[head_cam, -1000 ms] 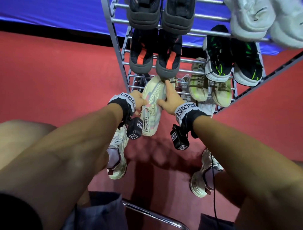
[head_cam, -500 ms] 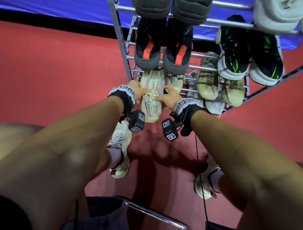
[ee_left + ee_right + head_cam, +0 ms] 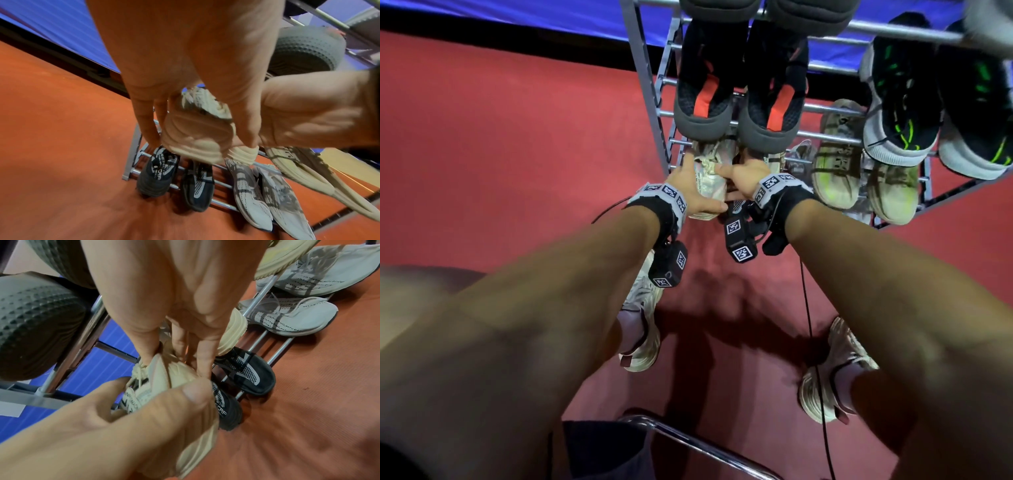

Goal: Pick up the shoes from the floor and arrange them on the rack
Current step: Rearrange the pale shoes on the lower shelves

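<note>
A cream knit sneaker [image 3: 709, 185] lies toe-first on a lower shelf of the metal rack [image 3: 645, 85], its toe hidden under a black-and-red pair [image 3: 705, 92]. My left hand [image 3: 686, 185] grips its heel end, thumb under the sole. My right hand [image 3: 744, 175] pinches it by the laces, thumb on top, fingers down its right side. In the left wrist view my left hand's fingers [image 3: 147, 129] wrap the ribbed heel [image 3: 193, 142]. The right wrist view has my right hand's fingers [image 3: 202, 356] between this sneaker [image 3: 162, 374] and its partner's sole [image 3: 233, 331].
An olive-cream pair [image 3: 839, 161] shares the shelf to the right, with a black-and-green pair [image 3: 900, 113] above. On the bottom shelf stand black mesh shoes [image 3: 158, 172] and grey-white ones [image 3: 251, 191]. Red floor [image 3: 517, 137] lies left; my own feet [image 3: 640, 329] stand below.
Both hands have pushed the cream sneaker further onto the shelf, so its toe now lies under the black-and-red pair. My right hand has shifted from the toe side to the laces.
</note>
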`<action>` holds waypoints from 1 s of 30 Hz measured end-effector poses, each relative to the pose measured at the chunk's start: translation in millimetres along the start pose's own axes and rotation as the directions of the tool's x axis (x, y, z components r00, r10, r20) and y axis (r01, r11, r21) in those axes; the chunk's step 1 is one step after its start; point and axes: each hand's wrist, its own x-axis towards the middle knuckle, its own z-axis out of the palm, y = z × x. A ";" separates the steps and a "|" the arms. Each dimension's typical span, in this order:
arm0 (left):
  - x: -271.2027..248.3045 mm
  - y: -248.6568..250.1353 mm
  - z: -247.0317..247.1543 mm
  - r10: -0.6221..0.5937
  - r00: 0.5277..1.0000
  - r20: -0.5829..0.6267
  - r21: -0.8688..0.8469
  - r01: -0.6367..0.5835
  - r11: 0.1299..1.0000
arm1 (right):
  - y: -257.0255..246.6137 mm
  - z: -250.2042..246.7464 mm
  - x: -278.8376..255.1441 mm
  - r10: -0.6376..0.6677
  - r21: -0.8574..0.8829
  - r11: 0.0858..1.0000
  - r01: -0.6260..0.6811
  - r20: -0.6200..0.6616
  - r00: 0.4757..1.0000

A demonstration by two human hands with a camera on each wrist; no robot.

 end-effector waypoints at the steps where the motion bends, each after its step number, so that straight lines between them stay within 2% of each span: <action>1: 0.6 4.1 1.9 0.001 1.000 -0.031 0.036 0.000 0.999 | -2.0 -0.9 1.9 0.007 0.034 0.999 -0.008 0.011 1.000; 3: 2.4 12.1 5.3 -0.015 0.996 -0.091 0.117 0.025 0.993 | -3.4 -2.2 6.1 0.001 0.042 0.999 -0.002 0.017 1.000; 4: 3.6 15.7 6.4 -0.025 0.992 -0.121 0.141 0.043 0.989 | -3.7 -3.1 6.1 -0.027 -0.027 0.999 0.027 0.013 1.000; 5: 5.9 19.5 6.9 -0.041 0.989 -0.141 0.154 0.063 0.986 | -4.0 -4.9 6.0 -0.077 -0.181 0.981 0.074 -0.009 0.997; 7: 10.7 26.1 6.6 -0.079 0.984 -0.161 0.178 0.107 0.978 | -1.3 -10.4 7.5 -0.230 -0.482 0.860 0.168 -0.074 0.970; 9: 15.4 31.0 3.4 -0.131 0.980 -0.149 0.199 0.160 0.967 | 4.7 -13.5 12.3 -0.361 -0.620 0.753 0.221 -0.108 0.926; 13: 26.2 32.9 -1.5 -0.172 0.979 -0.113 0.217 0.193 0.957 | 15.4 -29.9 20.8 -0.487 -0.702 0.697 0.148 -0.311 0.817; 14: 28.9 32.7 -1.2 -0.179 0.979 -0.102 0.218 0.198 0.956 | 15.5 -34.4 16.6 -0.485 -0.748 0.655 0.105 -0.310 0.818; 16: 34.0 32.7 -0.3 -0.188 0.978 -0.088 0.242 0.204 0.948 | 19.4 -43.6 13.7 -0.432 -0.822 0.569 0.010 -0.288 0.855; 17: 36.6 33.6 0.4 -0.190 0.978 -0.084 0.254 0.205 0.945 | 21.0 -47.4 13.9 -0.388 -0.806 0.592 -0.012 -0.298 0.872; 21: 44.1 41.1 0.4 -0.166 0.984 -0.065 0.259 0.177 0.949 | 29.7 -54.7 26.3 -0.216 -0.585 0.810 0.039 -0.236 0.947; 25: 53.4 40.2 8.7 -0.189 0.981 -0.048 0.249 0.195 0.949 | 35.6 -58.7 29.0 -0.186 -0.569 0.821 0.050 -0.183 0.965; 30: 56.3 32.5 19.3 -0.231 0.972 -0.047 0.282 0.235 0.930 | 30.3 -52.5 35.7 -0.149 -0.548 0.837 0.007 -0.216 0.965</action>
